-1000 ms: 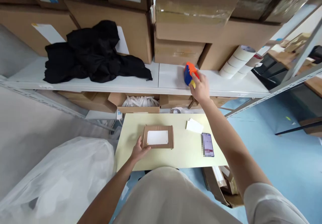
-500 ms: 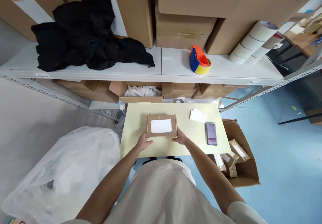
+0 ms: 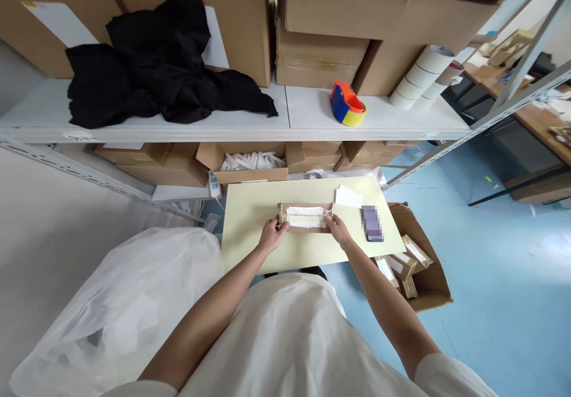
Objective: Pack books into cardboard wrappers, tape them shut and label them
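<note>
A small cardboard box (image 3: 306, 219) is held between my two hands over the cream table (image 3: 245, 207). The side facing me carries white strips along its length, and shiny clear tape shows at its ends. My left hand (image 3: 272, 235) grips the left end, thumb on the near face. At the right end my right hand (image 3: 338, 230) is closed on the box in the same way. Further right on the table are white cards (image 3: 348, 196) and a blurred purple phone-like object (image 3: 372, 223).
An open carton (image 3: 439, 281) with several small boxes stands on the floor at right. A big translucent plastic bag (image 3: 129, 302) bulges at left. Beyond the table, a shelf (image 3: 307, 114) holds black cloth (image 3: 156, 70), a tape dispenser (image 3: 347, 104), tape rolls (image 3: 422, 76) and large cartons (image 3: 339, 5).
The box has been turned, so a face with white strips now shows instead of the one with a white label. Both hands have shifted right and a little farther away with it.
</note>
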### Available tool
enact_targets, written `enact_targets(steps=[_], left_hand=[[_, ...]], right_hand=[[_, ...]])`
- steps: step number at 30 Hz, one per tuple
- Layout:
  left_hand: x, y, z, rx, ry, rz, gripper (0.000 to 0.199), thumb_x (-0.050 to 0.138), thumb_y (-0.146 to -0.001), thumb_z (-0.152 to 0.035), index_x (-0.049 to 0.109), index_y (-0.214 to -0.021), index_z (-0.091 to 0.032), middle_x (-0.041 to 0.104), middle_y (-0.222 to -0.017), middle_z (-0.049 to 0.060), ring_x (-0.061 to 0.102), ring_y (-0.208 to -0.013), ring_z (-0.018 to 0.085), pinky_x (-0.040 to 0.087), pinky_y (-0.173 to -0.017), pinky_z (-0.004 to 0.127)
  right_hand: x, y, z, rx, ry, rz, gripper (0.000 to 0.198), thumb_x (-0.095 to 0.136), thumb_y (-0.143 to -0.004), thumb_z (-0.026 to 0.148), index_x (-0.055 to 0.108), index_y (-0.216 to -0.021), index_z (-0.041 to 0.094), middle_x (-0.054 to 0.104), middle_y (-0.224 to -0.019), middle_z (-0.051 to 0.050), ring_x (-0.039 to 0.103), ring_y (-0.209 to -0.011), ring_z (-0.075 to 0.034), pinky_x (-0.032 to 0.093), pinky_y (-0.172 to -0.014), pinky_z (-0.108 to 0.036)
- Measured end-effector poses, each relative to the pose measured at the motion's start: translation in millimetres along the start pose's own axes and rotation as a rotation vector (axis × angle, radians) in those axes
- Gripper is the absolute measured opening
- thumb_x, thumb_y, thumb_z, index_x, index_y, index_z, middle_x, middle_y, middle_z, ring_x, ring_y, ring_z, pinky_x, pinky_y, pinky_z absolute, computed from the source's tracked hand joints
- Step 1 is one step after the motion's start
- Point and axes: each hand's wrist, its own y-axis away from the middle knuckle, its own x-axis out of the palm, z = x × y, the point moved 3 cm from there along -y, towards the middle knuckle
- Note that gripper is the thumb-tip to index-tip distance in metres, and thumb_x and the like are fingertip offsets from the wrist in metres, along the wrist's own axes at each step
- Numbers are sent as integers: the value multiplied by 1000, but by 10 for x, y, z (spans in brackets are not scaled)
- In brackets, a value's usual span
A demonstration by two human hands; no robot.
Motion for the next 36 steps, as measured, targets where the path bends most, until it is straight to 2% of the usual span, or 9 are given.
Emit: enact_targets(steps=[4, 8, 15, 18, 22, 26, 29, 31, 36], left_hand=[[14, -31, 63, -32, 21, -13, 45, 50, -85, -45, 58, -116, -14, 67, -94, 10, 64, -85, 20, 48, -80, 30], [69, -22, 129, -75, 100, -7, 48, 55, -83, -37, 51, -126, -14, 69, -103, 10, 66, -87, 19, 48, -81, 29], [162, -37, 89, -23, 104, 2, 48, 51, -86, -37, 49, -130, -18, 67, -112, 9, 64, -94, 19, 48, -86, 30], [165, -16, 28, -25, -1, -5, 47, 50, -86, -37, 51, -128, -17, 66, -113, 11, 63, -98, 21, 47, -90, 33], [126, 34, -96, -26, -183, -181, 59, 54, -83, -35, 41, -134, -9, 53, -130, 20, 50, -122, 28, 40, -101, 40], [141, 46, -362, 139, -410, -267, 61, 53, -82, -31, 39, -136, -8, 43, -139, 22, 33, -135, 32, 32, -108, 47], [224, 15, -588, 219, -553, -243, 56, 53, -83, -31, 42, -134, -11, 41, -142, 21, 29, -137, 34, 31, -108, 50], [313, -18, -716, 241, -605, -204, 54, 53, -83, -31, 44, -133, -12, 40, -142, 21, 28, -138, 34, 31, -107, 51], [557, -71, -905, 276, -643, -113, 48, 52, -85, -34, 48, -130, -17, 40, -143, 17, 29, -138, 34, 30, -108, 53]], right_hand=[[64, 14, -46, 9, -51, -37, 56, 56, -78, 46, 51, -128, 20, 61, -124, -9, 58, -113, -27, 47, -95, -42], [96, -19, -75, -33, -38, -38, 62, 57, -78, 35, 43, -136, 21, 58, -130, -8, 55, -119, -25, 45, -99, -42], [1, -82, -108, -39, 136, 7, 69, 51, -85, 41, 29, -146, 17, 55, -133, -12, 52, -122, -27, 40, -103, -42], [-21, -114, -162, -78, 146, 18, 71, 49, -86, 42, 25, -148, 18, 56, -131, -13, 53, -121, -29, 40, -101, -46], [15, -115, -234, -174, 100, 55, 77, 48, -86, 45, 17, -150, 15, 51, -136, -17, 48, -126, -30, 38, -103, -48], [-42, -170, -310, -201, 98, 115, 75, 39, -90, 51, 14, -150, 15, 40, -146, -16, 40, -133, -28, 33, -108, -47], [-254, -389, -389, -225, 213, 34, 65, 31, -94, 49, 25, -148, 14, 37, -149, -15, 33, -138, -27, 28, -111, -46], [-431, -624, -464, -196, 366, -24, 58, 32, -94, 40, 31, -145, 12, 37, -148, -17, 31, -138, -28, 29, -111, -45], [-708, -1202, -669, -92, 761, -5, 56, 37, -90, 16, 28, -145, 4, 27, -152, -20, 23, -141, -32, 29, -109, -46]])
